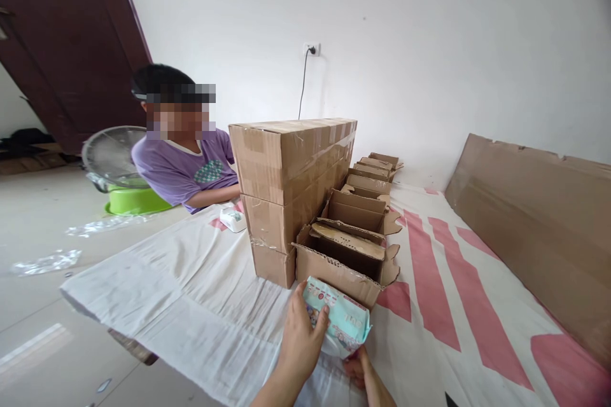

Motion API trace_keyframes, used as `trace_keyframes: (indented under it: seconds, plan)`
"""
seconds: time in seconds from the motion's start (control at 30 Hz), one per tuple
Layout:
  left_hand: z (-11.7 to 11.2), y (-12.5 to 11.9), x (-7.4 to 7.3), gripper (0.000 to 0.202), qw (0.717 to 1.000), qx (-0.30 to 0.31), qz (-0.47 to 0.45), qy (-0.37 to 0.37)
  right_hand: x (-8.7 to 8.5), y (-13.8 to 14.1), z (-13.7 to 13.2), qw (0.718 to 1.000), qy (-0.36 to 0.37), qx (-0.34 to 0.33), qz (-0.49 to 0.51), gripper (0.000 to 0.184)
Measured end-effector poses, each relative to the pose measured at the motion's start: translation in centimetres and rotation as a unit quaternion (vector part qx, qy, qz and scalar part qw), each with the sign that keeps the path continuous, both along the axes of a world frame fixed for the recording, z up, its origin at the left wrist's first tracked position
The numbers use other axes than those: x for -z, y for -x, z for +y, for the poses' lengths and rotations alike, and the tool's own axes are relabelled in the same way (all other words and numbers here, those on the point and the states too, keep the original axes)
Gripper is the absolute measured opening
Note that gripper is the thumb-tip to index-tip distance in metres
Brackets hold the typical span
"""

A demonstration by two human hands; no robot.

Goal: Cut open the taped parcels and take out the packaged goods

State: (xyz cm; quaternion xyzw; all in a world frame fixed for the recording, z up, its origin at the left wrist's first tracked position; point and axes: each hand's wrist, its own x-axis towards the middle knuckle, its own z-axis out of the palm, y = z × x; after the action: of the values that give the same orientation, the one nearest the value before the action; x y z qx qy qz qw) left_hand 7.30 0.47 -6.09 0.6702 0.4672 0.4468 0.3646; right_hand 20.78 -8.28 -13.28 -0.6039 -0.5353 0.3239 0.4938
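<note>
Between my hands is a pale green soft packet (341, 315) with printed lettering and pictures; it looks like a pack of wipes. My left hand (305, 327) grips its left end, thumb across the front. At the lower right corner of the packet, my right hand (360, 369) holds it from beneath, its fingers partly hidden. Just beyond the packet stands an open cardboard box (334, 270) with its flaps up. A tall stack of taped cardboard boxes (270, 216) rises to the left of it.
More open boxes (358, 203) run in a row toward the wall. A large cardboard sheet (529, 222) leans on the right. Across the table, a person in a purple shirt (191, 168) sits near a white object (233, 219). A fan (114, 156) and green basin (136, 200) stand behind.
</note>
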Motion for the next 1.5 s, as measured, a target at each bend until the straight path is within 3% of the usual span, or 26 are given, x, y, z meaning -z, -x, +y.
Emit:
trace_keyframes:
  seconds: [0.7,0.9,1.0,1.13,1.27,1.5]
  plan:
    - [-0.2,0.1,-0.6,0.060,1.000,0.012,0.002,0.009,0.3,-0.1,-0.4,0.999,-0.024,0.013,-0.021,0.057]
    - [-0.1,0.0,-0.4,0.062,1.000,0.010,0.001,0.011,0.5,-0.2,-0.2,1.000,-0.010,0.006,-0.029,0.029]
    - [-0.1,0.1,-0.2,0.061,1.000,0.012,-0.005,0.011,0.5,-0.3,-1.3,0.999,-0.002,0.005,-0.033,0.025]
    - [0.1,0.3,0.0,0.062,0.999,0.027,0.007,0.026,0.5,-0.5,-2.5,0.999,0.004,0.016,-0.039,0.028]
    - [0.0,0.1,0.0,0.061,0.999,0.020,0.021,0.019,0.4,-0.5,-2.0,0.998,0.000,0.033,-0.044,0.034]
    - [-0.8,-1.1,0.9,0.059,0.998,-0.034,0.020,-0.048,0.0,0.5,-4.2,0.995,-0.047,0.063,-0.055,0.065]
